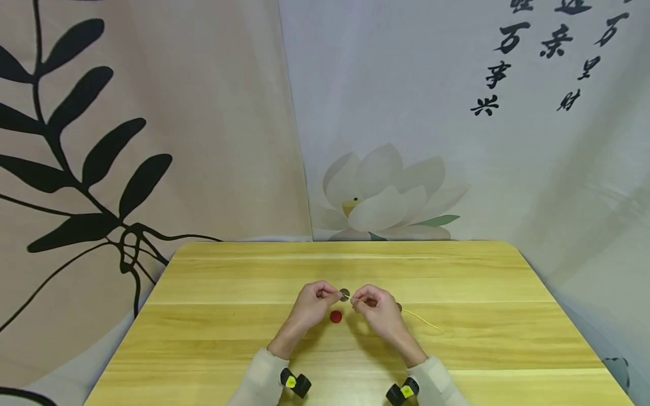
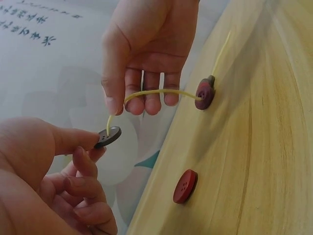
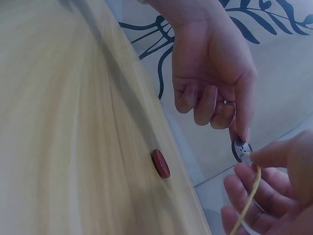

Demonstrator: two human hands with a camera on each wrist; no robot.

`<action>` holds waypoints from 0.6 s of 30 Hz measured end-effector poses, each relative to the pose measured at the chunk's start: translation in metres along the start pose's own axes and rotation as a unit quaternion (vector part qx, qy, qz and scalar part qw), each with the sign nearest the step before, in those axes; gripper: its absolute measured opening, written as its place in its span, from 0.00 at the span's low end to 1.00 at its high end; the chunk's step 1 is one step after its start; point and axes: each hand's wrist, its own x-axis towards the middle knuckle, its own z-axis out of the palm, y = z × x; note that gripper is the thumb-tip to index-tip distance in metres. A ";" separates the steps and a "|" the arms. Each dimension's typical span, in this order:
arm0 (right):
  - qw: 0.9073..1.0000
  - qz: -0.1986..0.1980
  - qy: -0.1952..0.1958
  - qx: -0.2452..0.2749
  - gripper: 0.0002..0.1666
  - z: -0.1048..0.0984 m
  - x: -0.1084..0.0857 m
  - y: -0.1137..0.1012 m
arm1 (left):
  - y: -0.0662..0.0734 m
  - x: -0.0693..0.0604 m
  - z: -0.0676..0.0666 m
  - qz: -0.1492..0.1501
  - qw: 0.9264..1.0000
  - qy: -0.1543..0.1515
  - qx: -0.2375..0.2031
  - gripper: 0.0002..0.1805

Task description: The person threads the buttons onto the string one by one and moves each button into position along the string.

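Observation:
My left hand (image 1: 315, 306) pinches a dark grey four-hole button (image 2: 110, 136) at its edge, between thumb and forefinger. A yellow cord (image 2: 164, 91) enters a hole of that button. My right hand (image 1: 380, 313) pinches the cord close beside the button, its other fingers loosely bent. Farther along, the cord runs through a maroon button (image 2: 204, 96) with another dark button (image 2: 211, 78) against it, both near the tabletop on the right. In the head view, my right hand mostly hides these strung buttons.
A loose red button (image 1: 336, 317) lies on the wooden table (image 1: 228, 338) between my forearms. The cord's tail (image 1: 424, 321) trails over the wood to the right. Printed curtains (image 1: 228, 141) hang behind the table.

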 end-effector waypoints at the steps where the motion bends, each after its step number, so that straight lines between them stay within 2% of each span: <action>1: 1.000 0.000 0.001 0.001 0.02 0.000 0.000 0.000 | 0.000 0.000 0.000 -0.001 1.000 0.000 -0.001 0.07; 12: 1.000 0.019 0.013 -0.010 0.04 0.006 -0.001 -0.006 | -0.001 -0.001 0.001 -0.005 1.000 -0.010 0.002 0.08; 18: 1.000 0.010 0.012 -0.013 0.05 0.006 -0.001 -0.005 | -0.001 -0.003 0.001 -0.005 1.000 -0.015 -0.005 0.07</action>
